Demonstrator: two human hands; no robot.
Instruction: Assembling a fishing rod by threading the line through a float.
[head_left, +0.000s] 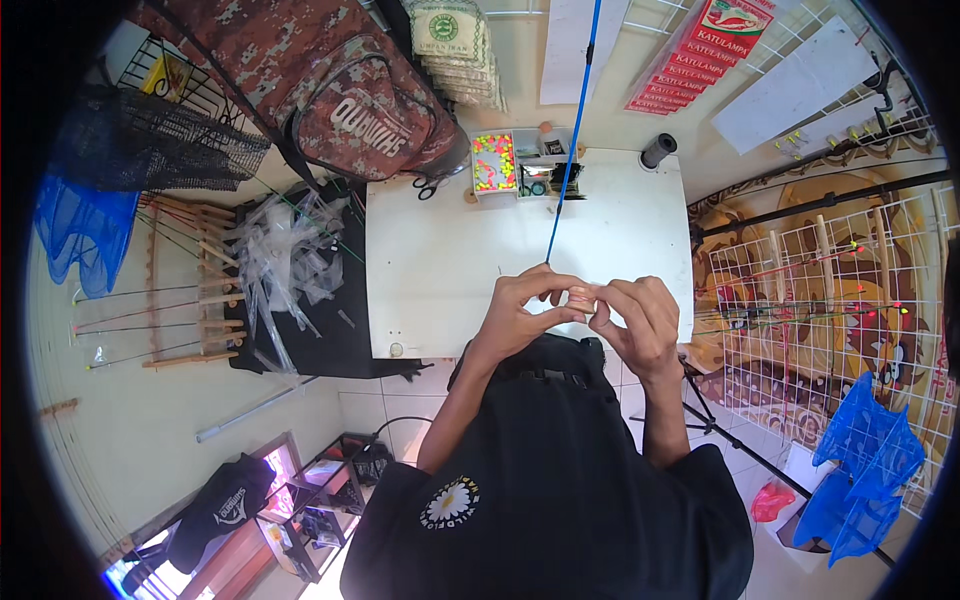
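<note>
My left hand [522, 308] and my right hand [637, 315] meet above the near edge of a white table [440, 260]. Their fingertips pinch together around the near end of a thin blue rod [572, 140], which runs away from me toward the top of the view. Whatever small part sits between the fingertips is too small to make out. My forearms rise from a black shirt below.
A small clear tray of bright beads [493, 162], scissors [432, 184] and a black cylinder [657, 150] lie at the table's far edge. A camouflage bag [340, 90] and clear plastic sleeves [280, 255] sit to the left. A white wire rack [840, 290] with floats stands right.
</note>
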